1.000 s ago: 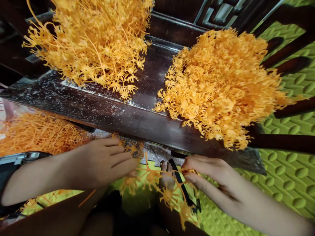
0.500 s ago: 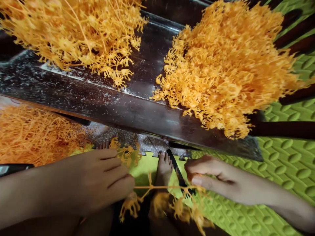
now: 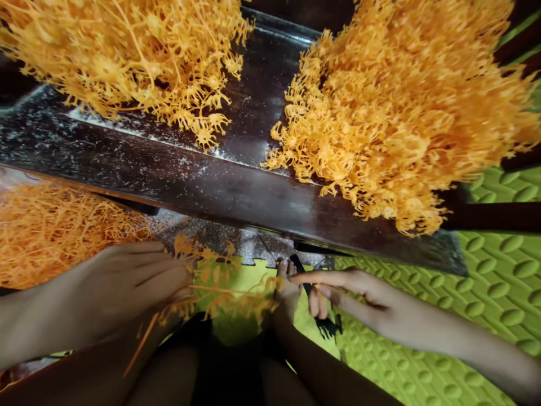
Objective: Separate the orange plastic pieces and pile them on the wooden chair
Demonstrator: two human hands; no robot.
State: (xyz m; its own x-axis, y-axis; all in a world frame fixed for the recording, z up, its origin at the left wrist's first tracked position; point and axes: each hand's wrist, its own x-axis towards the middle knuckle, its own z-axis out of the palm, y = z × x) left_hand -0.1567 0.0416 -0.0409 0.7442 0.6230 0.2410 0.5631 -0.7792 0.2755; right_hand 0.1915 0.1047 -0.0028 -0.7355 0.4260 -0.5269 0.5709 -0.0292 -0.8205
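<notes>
My left hand (image 3: pixel 127 287) is closed around the stem end of an orange plastic sprig (image 3: pixel 236 292), blurred by motion, with small many-legged tips. More orange tips (image 3: pixel 207 254) show just past its fingers, and a thin orange stem (image 3: pixel 141 344) slants down below the palm. My right hand (image 3: pixel 363 301) is a little right of the sprig's far end. Its index finger points left, the other fingers are loosely bent, and I see nothing in it.
On a dark wooden bench (image 3: pixel 236 189) lie a left heap of orange sprigs (image 3: pixel 139 62) and a right heap (image 3: pixel 401 113). White bits dust its edge. Thin orange stems (image 3: pixel 59 231) are piled at lower left. A foot (image 3: pixel 287 287) rests on a green foam mat (image 3: pixel 499 299).
My left hand has moved left with the sprig. My right hand has come off the stem, and its index finger has stretched out. The view has shifted slightly.
</notes>
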